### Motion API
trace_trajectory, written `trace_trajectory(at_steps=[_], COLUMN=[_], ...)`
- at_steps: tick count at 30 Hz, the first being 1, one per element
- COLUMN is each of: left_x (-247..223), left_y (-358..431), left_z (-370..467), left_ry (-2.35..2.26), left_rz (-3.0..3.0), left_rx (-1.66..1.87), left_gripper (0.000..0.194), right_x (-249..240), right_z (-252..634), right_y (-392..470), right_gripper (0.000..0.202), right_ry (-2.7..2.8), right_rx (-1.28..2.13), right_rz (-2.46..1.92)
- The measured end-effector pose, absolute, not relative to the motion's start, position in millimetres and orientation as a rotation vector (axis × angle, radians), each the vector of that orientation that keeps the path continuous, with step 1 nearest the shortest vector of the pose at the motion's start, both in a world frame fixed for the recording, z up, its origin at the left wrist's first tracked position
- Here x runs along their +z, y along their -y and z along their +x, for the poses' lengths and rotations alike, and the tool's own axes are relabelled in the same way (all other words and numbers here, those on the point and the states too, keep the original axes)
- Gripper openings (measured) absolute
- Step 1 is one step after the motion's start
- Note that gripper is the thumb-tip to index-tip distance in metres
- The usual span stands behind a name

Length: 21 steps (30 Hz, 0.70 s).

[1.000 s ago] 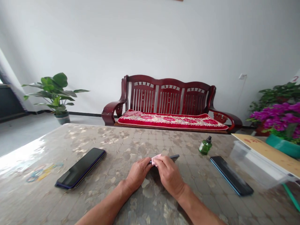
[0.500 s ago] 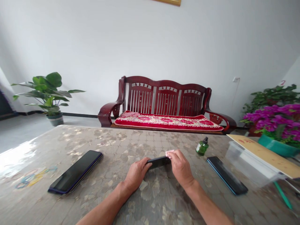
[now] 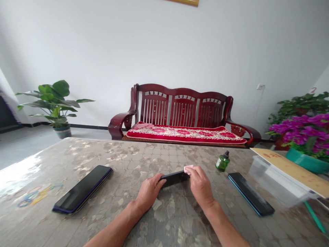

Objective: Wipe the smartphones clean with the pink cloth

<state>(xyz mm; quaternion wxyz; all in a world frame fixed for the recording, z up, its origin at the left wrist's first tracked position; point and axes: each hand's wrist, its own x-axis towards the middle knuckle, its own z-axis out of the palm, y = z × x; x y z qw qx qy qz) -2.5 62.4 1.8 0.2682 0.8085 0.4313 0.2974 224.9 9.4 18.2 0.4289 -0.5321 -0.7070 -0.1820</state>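
A dark phone (image 3: 174, 179) is held on its long edge, tilted, above the patterned table (image 3: 164, 219). My left hand (image 3: 149, 190) grips its left end between thumb and fingers. At the phone's right end, my right hand (image 3: 200, 183) pinches a small pale pink cloth (image 3: 188, 168) against the upper edge. Another dark phone (image 3: 83, 189) lies flat to the left, and a phone with a blue edge (image 3: 250, 193) lies to the right. Behind that one stands a green bottle (image 3: 222, 162) with a black cap.
Coloured rubber bands (image 3: 36, 195) lie at the far left. On the right are a clear plastic box (image 3: 275, 178) with a tan board (image 3: 290, 168) on it, a green pen (image 3: 315, 216) and purple flowers (image 3: 303, 130). A wooden bench (image 3: 182, 109) stands beyond the table.
My right hand has shifted slightly right with the pink cloth, along the phone's upper edge. My left hand has hardly moved and keeps its hold on the phone.
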Motion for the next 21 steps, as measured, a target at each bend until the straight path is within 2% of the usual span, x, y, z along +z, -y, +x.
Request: trace_trajectory(at_steps=[11, 21], left_x=[5, 3], left_y=[-55, -57], left_z=[-2, -2], left_ry=[-1.122, -1.205], left_rz=[2.199, 2.207], left_rx=[0.859, 0.784], left_gripper=[0.025, 0.025], right_x=[26, 15], right_z=[176, 230], right_y=[-4, -14], right_gripper=[0.024, 0.026], right_ry=[1.930, 1.690], right_rx=[-0.378, -0.449], right_rz=[-1.170, -1.340])
